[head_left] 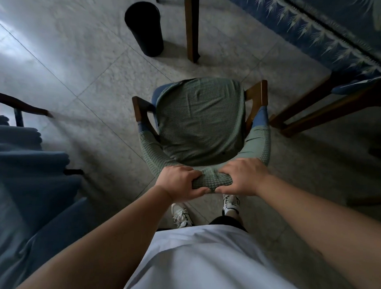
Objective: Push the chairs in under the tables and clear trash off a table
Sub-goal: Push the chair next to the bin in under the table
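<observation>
Head view: green-checked, wood-armed chair [200,121], backrest gripped by both hands [179,183]

Bare floor [84,75] lies open ahead-left of the chair [199,123]. A black bin [145,29] and wooden leg [192,27] stand ahead; another chair [329,99] crowds its right.

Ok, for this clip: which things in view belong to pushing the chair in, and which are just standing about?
Part of the job:
- chair with green cover, gripped at its backrest
- left hand
- right hand
- table with blue patterned cloth
- table leg

Just standing about:
- black bin
- blue cloth at left
- other chair at right, already near the table
</observation>
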